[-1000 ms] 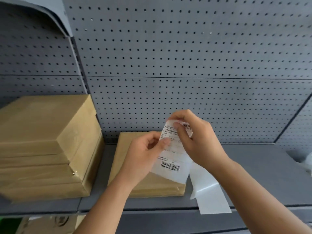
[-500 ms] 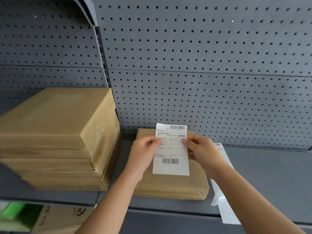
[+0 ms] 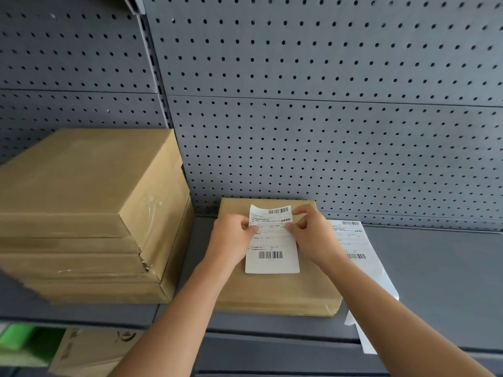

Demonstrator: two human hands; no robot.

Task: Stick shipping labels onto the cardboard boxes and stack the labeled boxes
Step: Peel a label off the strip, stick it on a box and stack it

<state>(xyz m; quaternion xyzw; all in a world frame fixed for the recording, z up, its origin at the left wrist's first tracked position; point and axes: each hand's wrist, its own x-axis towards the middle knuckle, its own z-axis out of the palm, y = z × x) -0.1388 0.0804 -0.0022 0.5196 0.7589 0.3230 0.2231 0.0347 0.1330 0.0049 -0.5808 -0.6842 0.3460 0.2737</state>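
A flat cardboard box [image 3: 277,292] lies on the grey shelf [image 3: 435,281] in front of me. A white shipping label [image 3: 272,257] with barcodes rests over the box's top, its lower edge down on the cardboard and its top left corner curled up. My left hand [image 3: 231,240] pinches the label's left edge near the top. My right hand [image 3: 313,235] pinches its right edge at the same height. To the right of the box, a strip of further labels [image 3: 353,246] hangs over the shelf's front edge.
A stack of three cardboard boxes [image 3: 81,213] stands at the left on the shelf, close to the flat box. A grey pegboard wall [image 3: 326,104] closes the back. Below the shelf at the left sit another carton [image 3: 89,352] and something green [image 3: 19,336].
The label was held up in the air while being peeled from the strip; both hands have since brought it down flat onto the box top.
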